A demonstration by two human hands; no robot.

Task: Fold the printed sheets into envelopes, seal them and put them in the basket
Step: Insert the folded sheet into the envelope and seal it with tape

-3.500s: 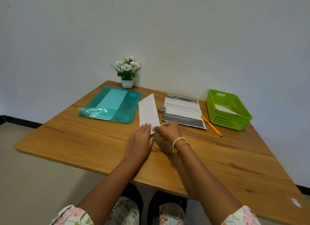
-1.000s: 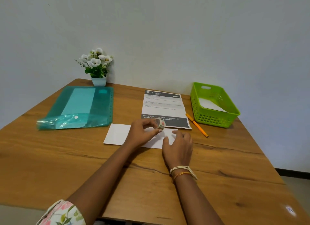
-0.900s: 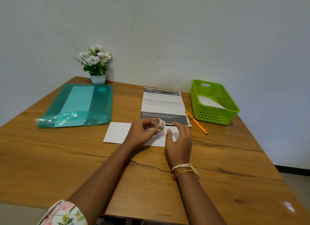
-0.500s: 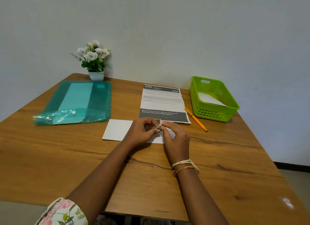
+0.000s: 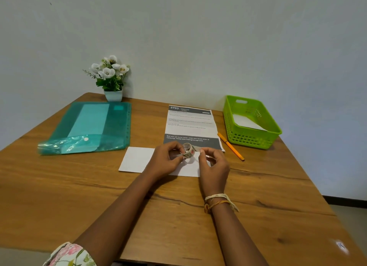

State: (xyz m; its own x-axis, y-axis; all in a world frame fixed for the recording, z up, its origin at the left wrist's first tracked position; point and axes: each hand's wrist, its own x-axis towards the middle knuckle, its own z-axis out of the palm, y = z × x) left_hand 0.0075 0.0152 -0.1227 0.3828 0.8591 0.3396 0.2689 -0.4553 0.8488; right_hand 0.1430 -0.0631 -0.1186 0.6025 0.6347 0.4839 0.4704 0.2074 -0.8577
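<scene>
Left hand [image 5: 165, 162] pinches a small tape roll [image 5: 188, 150] between thumb and fingers, holding it up just above the folded sheet [image 5: 137, 159]. Right hand [image 5: 213, 166] is right beside the roll, thumb and forefinger closed on the loose tape end; a short strip runs from roll to those fingertips. Other right fingers loosely curled. Thread bands [image 5: 218, 200] on the right wrist, floral sleeve [image 5: 67, 253] at the left forearm.

Folded sheet is white, lies flat on the table [image 5: 59, 196] under both hands, long side across, partly covered by them. Cannot tell whether its flap is sealed. Just behind it, touching or slightly overlapped at the near edge, lies a printed sheet [image 5: 190, 123], unfolded, headed 2703. Orange pen [image 5: 230, 146] lies slanted beside that sheet's right edge. Green basket [image 5: 256, 140] at far right of the table, a white folded paper [image 5: 246, 123] inside it. Teal folder [image 5: 89, 126] at left, well apart from the hands. Small flower pot [image 5: 111, 79] behind the folder, against the wall.
</scene>
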